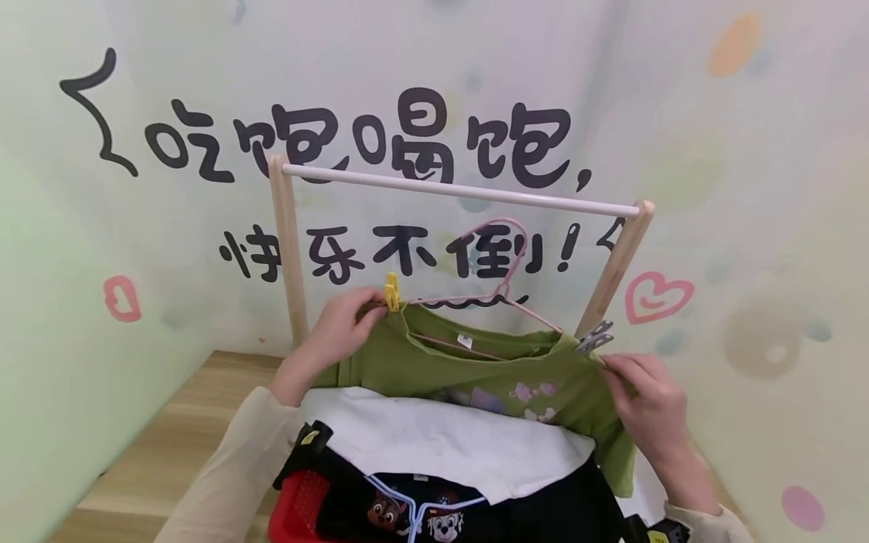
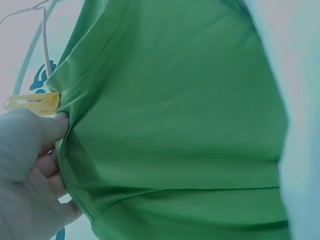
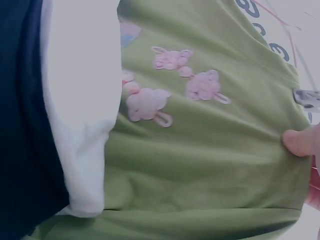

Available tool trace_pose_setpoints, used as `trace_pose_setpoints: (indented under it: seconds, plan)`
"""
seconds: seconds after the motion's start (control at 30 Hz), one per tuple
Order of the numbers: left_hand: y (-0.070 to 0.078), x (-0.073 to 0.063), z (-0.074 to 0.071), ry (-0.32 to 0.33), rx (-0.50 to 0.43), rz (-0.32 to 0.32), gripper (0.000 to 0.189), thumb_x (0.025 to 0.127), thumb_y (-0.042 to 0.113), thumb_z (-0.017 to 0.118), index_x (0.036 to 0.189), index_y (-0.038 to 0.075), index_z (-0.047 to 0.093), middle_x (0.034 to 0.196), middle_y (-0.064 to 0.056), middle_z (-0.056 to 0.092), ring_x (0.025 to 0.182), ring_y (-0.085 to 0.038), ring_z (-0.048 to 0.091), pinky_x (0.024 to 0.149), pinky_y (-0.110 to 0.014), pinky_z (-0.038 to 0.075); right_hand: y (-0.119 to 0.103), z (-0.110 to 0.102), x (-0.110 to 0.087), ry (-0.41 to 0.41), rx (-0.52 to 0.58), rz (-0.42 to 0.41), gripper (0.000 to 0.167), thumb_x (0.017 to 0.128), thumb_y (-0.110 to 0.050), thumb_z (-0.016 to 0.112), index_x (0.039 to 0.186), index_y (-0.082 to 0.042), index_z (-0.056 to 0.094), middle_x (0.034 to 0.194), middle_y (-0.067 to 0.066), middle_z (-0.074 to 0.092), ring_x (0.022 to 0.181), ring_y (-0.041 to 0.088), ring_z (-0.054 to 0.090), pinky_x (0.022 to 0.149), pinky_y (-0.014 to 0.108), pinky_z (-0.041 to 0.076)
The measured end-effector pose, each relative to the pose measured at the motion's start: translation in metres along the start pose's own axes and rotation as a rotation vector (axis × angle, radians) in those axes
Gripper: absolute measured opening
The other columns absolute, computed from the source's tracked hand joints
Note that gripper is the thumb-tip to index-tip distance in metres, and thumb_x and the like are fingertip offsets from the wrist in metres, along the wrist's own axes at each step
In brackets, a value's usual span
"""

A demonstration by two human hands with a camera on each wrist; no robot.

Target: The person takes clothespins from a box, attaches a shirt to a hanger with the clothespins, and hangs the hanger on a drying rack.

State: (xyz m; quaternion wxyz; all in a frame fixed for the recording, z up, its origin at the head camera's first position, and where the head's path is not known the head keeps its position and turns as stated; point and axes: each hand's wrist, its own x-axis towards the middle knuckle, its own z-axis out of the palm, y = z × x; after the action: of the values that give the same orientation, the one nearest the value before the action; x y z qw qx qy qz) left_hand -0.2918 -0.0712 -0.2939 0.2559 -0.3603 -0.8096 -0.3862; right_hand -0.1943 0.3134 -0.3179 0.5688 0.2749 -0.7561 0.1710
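A green T-shirt [image 1: 380, 366] with pink animal patches hangs on a pink hanger [image 1: 504, 290], whose hook stands free below the rack's bar. My left hand [image 1: 339, 324] pinches the shirt's left shoulder, thumb in front, right beside a yellow clothespin [image 1: 391, 292]. On the other shoulder my right hand [image 1: 648, 400] pinches the fabric just outside a grey clothespin [image 1: 594, 338]. In the right wrist view its thumb [image 3: 299, 142] presses the front of the cloth. Both clothespins are clipped near the neckline. The shirt's lower part is hidden behind a white garment [image 1: 434, 437].
A wooden rack with a white bar [image 1: 462, 190] stands behind the shirt. Nearer are a black garment [image 1: 557, 505] with cartoon dogs, a light blue hanger [image 1: 416, 509] and a red basket [image 1: 299, 501]. The wood-grained surface [image 1: 163, 445] shows at left; a printed wall rises behind.
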Motion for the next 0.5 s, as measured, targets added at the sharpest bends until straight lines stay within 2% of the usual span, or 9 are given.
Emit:
trace_pose_setpoints:
  seconds: [0.13,0.23,0.33,0.43,0.5]
  plan:
    - [0.003,0.019,0.002,0.055,0.021,0.054,0.005,0.085,-0.006,0.061,0.089,-0.004,0.063,0.088,-0.016,0.066,0.079,-0.027,0.061,0.074,-0.041,0.05,0.001,-0.002,0.007,0.076,-0.054,0.016,0.039,0.094,-0.025,0.057,0.076,0.007,0.069,0.072,0.019,0.064,0.066,0.033,0.057,0.083,0.007,0.035]
    - [0.008,0.034,0.003,0.093,0.038,0.067,0.006,0.085,-0.004,0.061,0.091,-0.005,0.063,0.091,-0.017,0.065,0.085,-0.03,0.061,0.078,-0.042,0.049,0.003,-0.006,0.015,0.112,-0.081,0.046,0.025,0.088,-0.015,0.063,0.077,0.007,0.069,0.073,0.02,0.064,0.067,0.035,0.056,0.083,0.006,0.033]
    - [0.013,0.046,0.006,0.112,0.037,0.063,0.007,0.087,-0.002,0.06,0.093,-0.005,0.063,0.093,-0.018,0.064,0.088,-0.031,0.06,0.081,-0.043,0.048,0.006,-0.011,0.022,0.112,-0.109,0.077,0.007,0.076,0.0,0.068,0.079,0.007,0.069,0.074,0.02,0.064,0.069,0.035,0.055,0.081,0.006,0.032]
    - [0.015,0.054,0.01,0.119,0.04,0.061,0.008,0.087,-0.002,0.06,0.093,-0.006,0.064,0.094,-0.019,0.064,0.089,-0.032,0.06,0.082,-0.043,0.048,0.011,-0.016,0.025,0.091,-0.131,0.093,0.012,0.068,0.01,0.071,0.08,0.007,0.069,0.075,0.02,0.063,0.07,0.035,0.055,0.079,0.007,0.031]
    - [0.015,0.058,0.014,0.126,0.049,0.062,0.009,0.087,-0.001,0.06,0.094,-0.005,0.064,0.093,-0.018,0.064,0.089,-0.031,0.06,0.081,-0.042,0.048,0.013,-0.018,0.026,0.072,-0.139,0.099,0.012,0.069,0.011,0.071,0.08,0.007,0.069,0.075,0.021,0.064,0.071,0.035,0.055,0.08,0.007,0.031]
